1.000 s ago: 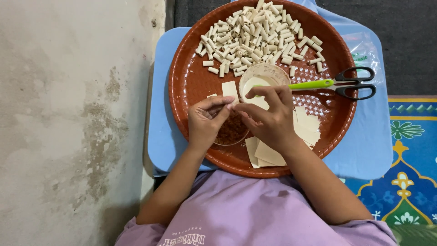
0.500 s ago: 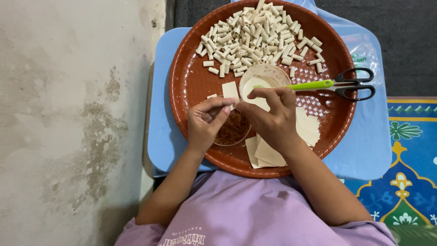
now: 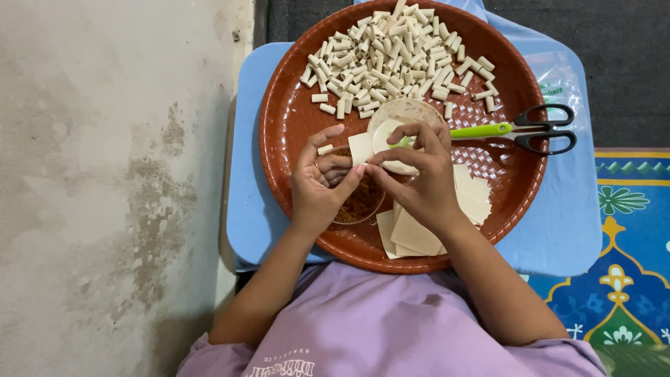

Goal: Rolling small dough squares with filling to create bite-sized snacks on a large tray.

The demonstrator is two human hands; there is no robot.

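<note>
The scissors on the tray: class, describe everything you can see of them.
The scissors lie flat across the right rim of the round brown tray, closed. The two loop handles are black and jut past the rim over the blue board; a bright green section runs leftwards towards a small pale bowl. The blade tips are hidden behind the right hand, which appears not to grip them.

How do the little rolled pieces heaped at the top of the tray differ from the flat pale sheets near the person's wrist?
The rolled pieces are short, narrow tubes; the flat sheets are broad, thin squares. The rolled pieces lie scattered in a loose heap at the far side of the brown tray; the flat sheets sit stacked at its near side, partly under the right hand. Both are the same pale cream colour.
</note>
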